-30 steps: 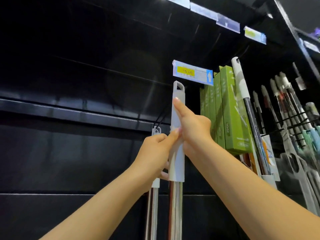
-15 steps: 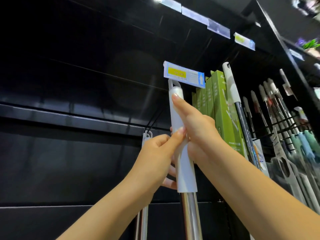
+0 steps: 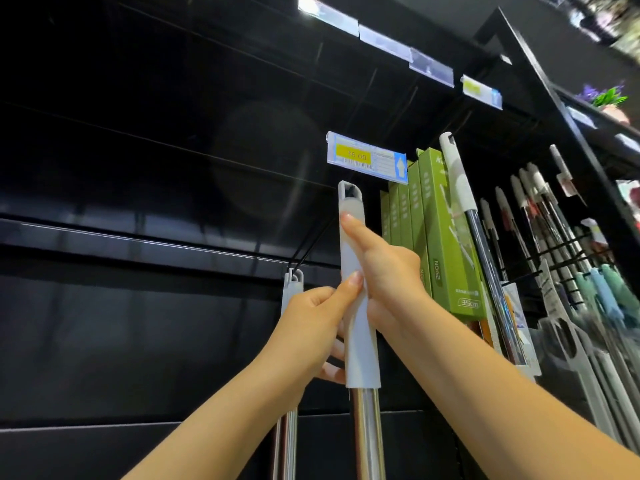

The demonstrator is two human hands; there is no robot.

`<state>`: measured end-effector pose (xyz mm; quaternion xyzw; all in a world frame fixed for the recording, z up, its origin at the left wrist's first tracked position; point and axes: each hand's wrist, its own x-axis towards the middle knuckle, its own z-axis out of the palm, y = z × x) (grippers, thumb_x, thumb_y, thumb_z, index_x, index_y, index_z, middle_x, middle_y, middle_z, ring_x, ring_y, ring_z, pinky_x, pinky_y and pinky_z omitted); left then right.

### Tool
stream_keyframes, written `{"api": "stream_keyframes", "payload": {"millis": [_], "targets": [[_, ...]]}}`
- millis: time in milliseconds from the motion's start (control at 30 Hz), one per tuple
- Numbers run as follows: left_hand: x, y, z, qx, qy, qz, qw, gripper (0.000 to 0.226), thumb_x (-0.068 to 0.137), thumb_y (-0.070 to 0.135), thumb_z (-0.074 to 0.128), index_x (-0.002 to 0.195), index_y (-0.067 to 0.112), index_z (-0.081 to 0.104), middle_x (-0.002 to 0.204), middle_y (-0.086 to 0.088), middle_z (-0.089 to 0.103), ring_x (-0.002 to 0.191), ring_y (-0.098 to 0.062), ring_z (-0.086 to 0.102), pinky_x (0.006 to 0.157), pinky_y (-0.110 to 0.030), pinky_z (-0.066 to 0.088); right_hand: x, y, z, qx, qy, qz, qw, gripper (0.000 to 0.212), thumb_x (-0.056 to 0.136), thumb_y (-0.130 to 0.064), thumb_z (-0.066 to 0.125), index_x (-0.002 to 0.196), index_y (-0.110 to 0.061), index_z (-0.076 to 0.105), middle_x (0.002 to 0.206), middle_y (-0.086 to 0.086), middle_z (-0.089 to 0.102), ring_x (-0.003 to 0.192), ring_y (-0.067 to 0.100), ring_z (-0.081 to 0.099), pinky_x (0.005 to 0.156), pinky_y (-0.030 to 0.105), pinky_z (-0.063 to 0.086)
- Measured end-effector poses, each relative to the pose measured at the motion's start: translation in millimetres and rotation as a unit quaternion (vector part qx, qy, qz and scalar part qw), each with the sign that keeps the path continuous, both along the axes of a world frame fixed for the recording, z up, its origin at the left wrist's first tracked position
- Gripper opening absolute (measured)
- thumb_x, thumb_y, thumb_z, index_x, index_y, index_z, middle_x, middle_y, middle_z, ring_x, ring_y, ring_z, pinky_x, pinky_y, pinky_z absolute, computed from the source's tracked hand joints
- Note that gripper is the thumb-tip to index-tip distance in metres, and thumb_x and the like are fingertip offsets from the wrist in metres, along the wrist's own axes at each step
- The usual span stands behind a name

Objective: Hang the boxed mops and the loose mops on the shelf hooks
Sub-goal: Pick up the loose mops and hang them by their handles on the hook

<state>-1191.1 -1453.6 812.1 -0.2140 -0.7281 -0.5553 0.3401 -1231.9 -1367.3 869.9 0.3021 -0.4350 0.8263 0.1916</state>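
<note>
A loose mop with a grey handle grip (image 3: 360, 344) and a chrome pole stands upright in the middle. My right hand (image 3: 388, 282) grips the grey handle, forefinger stretched up along it. My left hand (image 3: 311, 327) holds the same handle from the left, thumb pressed on it. The hanging loop at its top (image 3: 349, 192) sits just below the price tag (image 3: 367, 157) at the tip of a black hook (image 3: 311, 247). A second mop (image 3: 292, 282) hangs on that hook behind my left hand. Green boxed mops (image 3: 440, 233) hang to the right.
Another loose mop (image 3: 460, 188) leans in front of the green boxes. Several more mops (image 3: 568, 258) hang on wire hooks at the far right. Black shelf panels (image 3: 138, 237) fill the left. More price tags (image 3: 429, 64) line the upper shelf edge.
The mop handle has been lifted, so its loop now sits nearer the price tag. Both hands kept their hold on it. The view has tilted upward.
</note>
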Motion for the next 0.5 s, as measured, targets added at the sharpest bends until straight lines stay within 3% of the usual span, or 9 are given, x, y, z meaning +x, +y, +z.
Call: {"api": "stream_keyframes", "payload": {"millis": [267, 400, 500], "targets": [[-28.9, -23.4, -10.6, -0.001, -0.022, 0.021, 1.000, 0.049, 0.088, 0.059, 0.050, 0.102, 0.015, 0.066, 0.090, -0.012, 0.072, 0.060, -0.013, 0.069, 0.049, -0.024, 0.053, -29.0, -21.6, -12.3, 0.022, -0.020, -0.006, 1.000, 0.044, 0.067, -0.038, 0.087, 0.085, -0.005, 0.063, 0.076, 0.014, 0.057, 0.069, 0.026, 0.057, 0.071, 0.037, 0.055], [-49.4, -41.1, -15.7, 0.008, -0.042, 0.028, 0.999, 0.052, 0.087, 0.062, 0.050, 0.102, 0.015, 0.066, 0.096, -0.016, 0.072, 0.077, -0.025, 0.073, 0.056, -0.028, 0.056, -51.4, -38.2, -12.7, 0.045, -0.025, -0.027, 0.998, 0.045, 0.067, -0.039, 0.086, 0.066, -0.003, 0.059, 0.070, 0.012, 0.059, 0.069, 0.027, 0.060, 0.081, 0.046, 0.058], [-69.0, -53.3, -17.3, 0.017, -0.050, 0.051, 0.997, 0.047, 0.087, 0.062, 0.050, 0.098, 0.019, 0.064, 0.098, -0.014, 0.070, 0.084, -0.028, 0.072, 0.059, -0.032, 0.059, -71.7, -49.4, -15.0, 0.080, -0.006, -0.054, 0.995, 0.045, 0.073, -0.042, 0.081, 0.062, -0.006, 0.055, 0.062, 0.006, 0.055, 0.061, 0.021, 0.056, 0.063, 0.033, 0.054]]}}
